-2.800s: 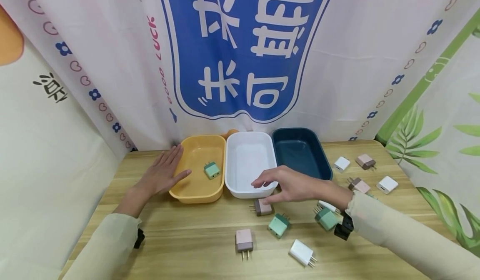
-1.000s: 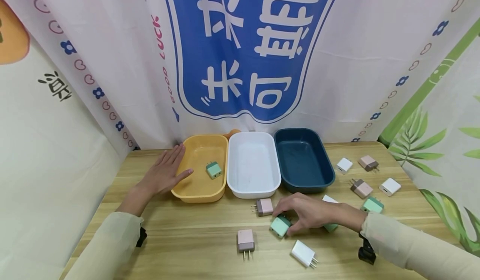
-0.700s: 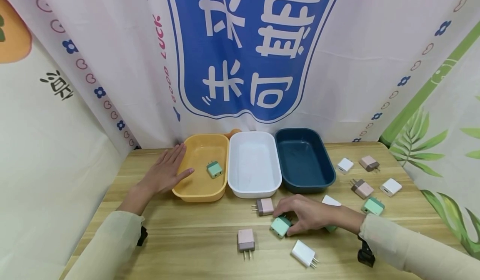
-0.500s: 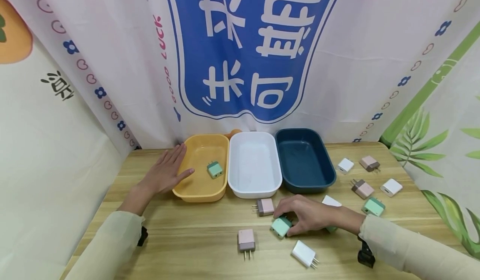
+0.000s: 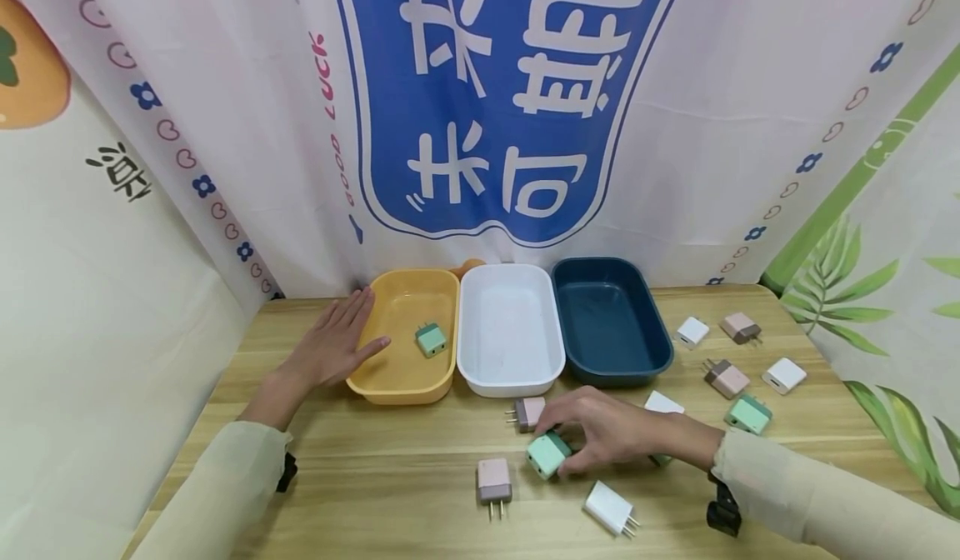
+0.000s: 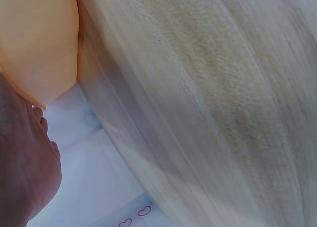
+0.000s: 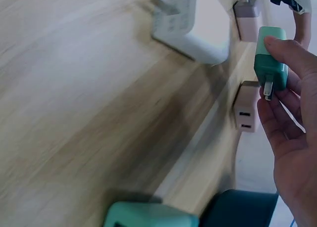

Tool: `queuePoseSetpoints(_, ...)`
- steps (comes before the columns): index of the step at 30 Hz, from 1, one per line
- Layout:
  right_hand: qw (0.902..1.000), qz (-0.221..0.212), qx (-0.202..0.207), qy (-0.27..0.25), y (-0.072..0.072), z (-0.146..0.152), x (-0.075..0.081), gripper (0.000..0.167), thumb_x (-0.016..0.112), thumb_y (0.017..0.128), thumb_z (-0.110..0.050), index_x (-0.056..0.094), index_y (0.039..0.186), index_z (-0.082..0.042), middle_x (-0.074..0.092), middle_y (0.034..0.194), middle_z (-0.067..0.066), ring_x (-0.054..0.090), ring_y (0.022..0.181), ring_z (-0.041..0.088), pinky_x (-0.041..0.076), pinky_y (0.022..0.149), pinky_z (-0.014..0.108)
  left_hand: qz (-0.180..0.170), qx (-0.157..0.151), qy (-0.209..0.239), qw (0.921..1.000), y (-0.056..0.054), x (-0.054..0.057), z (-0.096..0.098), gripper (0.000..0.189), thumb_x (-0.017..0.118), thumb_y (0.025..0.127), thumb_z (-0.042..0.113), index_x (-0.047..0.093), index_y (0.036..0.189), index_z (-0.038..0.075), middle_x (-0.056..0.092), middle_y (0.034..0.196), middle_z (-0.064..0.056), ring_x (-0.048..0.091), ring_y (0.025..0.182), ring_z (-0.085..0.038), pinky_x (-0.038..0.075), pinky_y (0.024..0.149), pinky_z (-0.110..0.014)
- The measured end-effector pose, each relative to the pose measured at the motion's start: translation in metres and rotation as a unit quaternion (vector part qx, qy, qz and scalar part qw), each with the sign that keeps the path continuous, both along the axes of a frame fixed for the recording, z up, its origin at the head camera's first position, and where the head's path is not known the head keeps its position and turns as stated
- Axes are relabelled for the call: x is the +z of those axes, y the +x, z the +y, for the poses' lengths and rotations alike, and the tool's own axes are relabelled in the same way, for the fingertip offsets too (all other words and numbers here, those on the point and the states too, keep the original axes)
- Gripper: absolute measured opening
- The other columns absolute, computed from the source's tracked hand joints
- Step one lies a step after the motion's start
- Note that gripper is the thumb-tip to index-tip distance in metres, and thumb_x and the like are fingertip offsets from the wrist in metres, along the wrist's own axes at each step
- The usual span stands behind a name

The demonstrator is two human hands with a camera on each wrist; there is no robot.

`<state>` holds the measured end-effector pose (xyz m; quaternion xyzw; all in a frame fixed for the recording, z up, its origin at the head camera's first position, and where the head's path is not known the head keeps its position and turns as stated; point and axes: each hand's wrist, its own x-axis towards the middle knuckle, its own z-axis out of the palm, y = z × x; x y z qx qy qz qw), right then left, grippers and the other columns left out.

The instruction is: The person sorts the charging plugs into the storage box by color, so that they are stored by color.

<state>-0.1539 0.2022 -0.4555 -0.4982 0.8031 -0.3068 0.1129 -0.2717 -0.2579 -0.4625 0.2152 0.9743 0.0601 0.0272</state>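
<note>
In the head view my right hand (image 5: 611, 428) pinches a two-tone green plug charger (image 5: 547, 454) between thumb and fingers, just above the wooden table. The right wrist view shows the same charger (image 7: 270, 59) with its metal prongs pointing down toward the fingertips. A pink charger (image 5: 529, 414) lies right behind it, partly covered by the fingers. My left hand (image 5: 330, 345), fingers straight, rests against the left side of the yellow bin (image 5: 397, 397). Inside that bin lies another green charger (image 5: 431, 340).
A white bin (image 5: 510, 390) and a dark blue bin (image 5: 617, 378) stand beside the yellow one, against the curtain (image 5: 697, 168). In front lie a pink charger (image 5: 494, 481) and a white charger (image 5: 609, 507). Several more chargers, such as a green one (image 5: 748, 414), lie at the right.
My right hand came down from over the white bin to the green charger, took hold of it and moved it slightly left, turning it a little. My left hand stayed at the yellow bin.
</note>
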Motion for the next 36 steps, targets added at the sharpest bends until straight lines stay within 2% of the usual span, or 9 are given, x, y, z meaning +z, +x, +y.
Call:
queuePoseSetpoints(4, 0.9992, 0.032, 0.013, -0.02, -0.002, -0.007, 0.004, 0.041, 0.089, 0.087, -0.025, 0.075, 0.124, -0.016, 0.073, 0.123, -0.008, 0.066, 0.113, 0.003, 0.058, 0.096, 0.026, -0.001, -0.001, 0.001, 1.0, 0.0, 0.0, 0.0, 0.095, 0.032, 0.109, 0.066, 0.001, 0.169, -0.001, 0.0, 0.177, -0.02, 0.001, 0.164, -0.04, 0.003, 0.131, -0.06)
queuePoseSetpoints(10, 0.9952, 0.071, 0.028, -0.061, -0.007, -0.022, 0.016, 0.039, 0.09, 0.085, -0.022, 0.076, 0.12, -0.013, 0.075, 0.119, -0.002, 0.068, 0.107, 0.006, 0.058, 0.092, 0.022, -0.001, -0.002, 0.0, 1.0, 0.001, 0.0, -0.001, 0.095, 0.033, 0.109, 0.066, -0.001, 0.169, 0.0, 0.001, 0.177, -0.021, 0.004, 0.163, -0.042, 0.002, 0.131, -0.06)
queuePoseSetpoints(19, 0.9965, 0.047, 0.011, -0.068, -0.017, -0.041, 0.032, 0.04, 0.092, 0.084, -0.024, 0.077, 0.12, -0.014, 0.075, 0.115, -0.004, 0.067, 0.1, 0.002, 0.064, 0.086, 0.034, 0.001, 0.0, 0.002, 1.0, 0.001, 0.0, 0.0, 0.095, 0.033, 0.109, 0.066, 0.0, 0.169, 0.0, 0.002, 0.177, -0.022, 0.004, 0.163, -0.043, 0.002, 0.131, -0.06)
queuePoseSetpoints(24, 0.9965, 0.033, 0.006, -0.077, -0.023, -0.054, 0.037, 0.039, 0.091, 0.085, -0.024, 0.077, 0.12, -0.013, 0.076, 0.115, -0.003, 0.066, 0.098, 0.002, 0.064, 0.085, 0.034, -0.003, 0.0, 0.0, 1.0, 0.002, 0.001, 0.001, 0.095, 0.032, 0.109, 0.065, -0.001, 0.168, -0.001, 0.002, 0.177, -0.022, 0.003, 0.163, -0.042, 0.002, 0.131, -0.06)
queuePoseSetpoints(30, 0.9939, 0.043, -0.007, -0.101, -0.034, -0.069, 0.039, 0.04, 0.093, 0.083, -0.02, 0.078, 0.118, -0.01, 0.077, 0.114, -0.001, 0.067, 0.098, 0.004, 0.063, 0.085, 0.03, -0.003, -0.005, 0.0, 1.0, 0.002, 0.002, 0.0, 0.091, 0.031, 0.111, 0.062, 0.0, 0.168, -0.002, 0.001, 0.177, -0.022, 0.002, 0.163, -0.041, 0.003, 0.131, -0.061)
queuePoseSetpoints(36, 0.9925, 0.04, -0.038, -0.109, -0.044, -0.082, 0.042, 0.041, 0.092, 0.084, -0.021, 0.078, 0.119, -0.007, 0.077, 0.114, 0.003, 0.068, 0.098, 0.007, 0.064, 0.086, 0.034, 0.001, -0.009, 0.003, 0.9999, 0.002, 0.001, -0.001, 0.089, 0.031, 0.112, 0.06, 0.001, 0.168, -0.002, 0.002, 0.177, -0.022, 0.003, 0.163, -0.042, 0.003, 0.131, -0.061)
